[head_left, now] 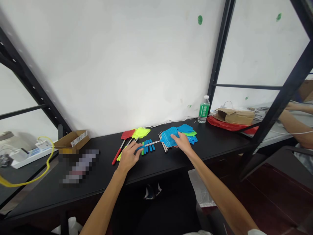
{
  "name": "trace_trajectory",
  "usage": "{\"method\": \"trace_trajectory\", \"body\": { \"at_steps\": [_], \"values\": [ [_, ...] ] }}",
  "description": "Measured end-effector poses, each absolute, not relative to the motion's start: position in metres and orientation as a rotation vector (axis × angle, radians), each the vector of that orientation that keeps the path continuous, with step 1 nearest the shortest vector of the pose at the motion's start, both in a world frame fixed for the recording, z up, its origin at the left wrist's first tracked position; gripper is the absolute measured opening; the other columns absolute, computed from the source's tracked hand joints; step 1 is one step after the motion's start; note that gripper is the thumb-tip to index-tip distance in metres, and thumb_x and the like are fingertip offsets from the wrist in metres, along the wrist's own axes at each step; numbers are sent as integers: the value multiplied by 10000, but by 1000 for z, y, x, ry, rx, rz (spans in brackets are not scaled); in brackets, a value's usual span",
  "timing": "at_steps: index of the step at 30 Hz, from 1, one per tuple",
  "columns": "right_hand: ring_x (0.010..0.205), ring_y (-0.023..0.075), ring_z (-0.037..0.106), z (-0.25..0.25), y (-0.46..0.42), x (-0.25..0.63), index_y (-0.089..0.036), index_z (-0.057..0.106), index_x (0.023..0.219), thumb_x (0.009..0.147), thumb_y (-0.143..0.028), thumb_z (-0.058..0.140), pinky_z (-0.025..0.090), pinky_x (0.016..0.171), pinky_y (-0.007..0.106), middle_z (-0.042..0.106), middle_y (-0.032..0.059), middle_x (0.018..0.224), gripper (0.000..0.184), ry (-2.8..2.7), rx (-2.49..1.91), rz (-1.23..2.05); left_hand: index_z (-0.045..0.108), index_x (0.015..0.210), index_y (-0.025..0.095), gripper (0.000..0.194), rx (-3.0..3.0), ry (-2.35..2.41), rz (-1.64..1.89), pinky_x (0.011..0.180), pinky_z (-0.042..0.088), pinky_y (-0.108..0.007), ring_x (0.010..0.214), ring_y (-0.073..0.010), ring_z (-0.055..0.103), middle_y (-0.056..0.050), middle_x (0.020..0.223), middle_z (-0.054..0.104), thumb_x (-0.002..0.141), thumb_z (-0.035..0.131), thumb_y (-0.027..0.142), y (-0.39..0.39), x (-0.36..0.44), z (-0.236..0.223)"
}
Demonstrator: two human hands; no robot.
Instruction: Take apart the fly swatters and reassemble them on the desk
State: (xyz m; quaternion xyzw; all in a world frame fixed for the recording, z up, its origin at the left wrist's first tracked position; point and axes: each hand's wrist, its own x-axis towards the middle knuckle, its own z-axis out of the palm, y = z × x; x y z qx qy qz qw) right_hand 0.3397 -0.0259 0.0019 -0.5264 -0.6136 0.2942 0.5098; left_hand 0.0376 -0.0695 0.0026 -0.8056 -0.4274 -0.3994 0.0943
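Note:
A blue fly swatter (168,137) with a metal rod is held level above the black table. My left hand (130,157) is closed around its blue handle. On the mesh head, my right hand (182,142) grips the edge between thumb and fingers. Just right of my left hand lies a row of loose blue handles (148,146), with a green one at its left end. Metal rods (164,147) lie partly under the held swatter. More blue swatter heads (185,128) and a green one (192,133) are piled by my right hand. Left lie a red swatter (127,134) and yellow-green swatters (142,132).
A water bottle (204,110) stands at the back right of the black table (102,176). At the left are an open cardboard box (79,138) and a power strip (31,157) with a yellow cable (50,153). Another person's arm (295,125) shows at the far right, beyond the black frame.

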Motion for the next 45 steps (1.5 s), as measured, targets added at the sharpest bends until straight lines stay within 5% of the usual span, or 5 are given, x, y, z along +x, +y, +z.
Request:
{"method": "trace_trajectory", "body": {
  "at_steps": [9,14,23,33,45],
  "values": [
    [531,174,655,-8,-17,338,-160,626,1006,868,-428,559,503,475,251,691,46,714,308,-1523,-1261,823,697,1094,264,322,-2204,-1429,-833,792,395,-338,806,-199,656,-39,1006,739,971,443,419,-69,42,5],
    [596,136,666,-13,-12,340,-158,472,1372,878,-393,551,524,589,250,734,84,996,553,-1445,-1235,751,715,1108,217,369,-1916,-1709,-846,866,356,-380,905,-252,657,-87,977,746,960,432,401,-64,34,5],
    [611,137,669,-15,-13,336,-160,515,1333,855,-347,544,514,658,280,713,82,1073,514,-1472,-1267,722,774,911,235,300,-1599,-2099,-622,883,283,-464,950,-312,597,-109,917,705,880,498,349,-65,30,4],
    [880,192,645,-15,-23,335,-219,684,1125,871,-327,535,450,790,285,700,61,1096,314,-1802,-1442,315,747,1019,213,332,-1907,-1989,-560,848,340,-421,868,-271,648,-95,957,706,873,511,396,-61,32,4],
    [844,239,644,-2,-38,325,-215,727,981,872,-328,564,389,627,276,711,98,870,225,-1872,-1784,97,697,788,211,344,-2174,-1617,-689,734,366,-338,778,-219,629,-59,787,696,912,473,440,-67,48,6]
  ]
}}
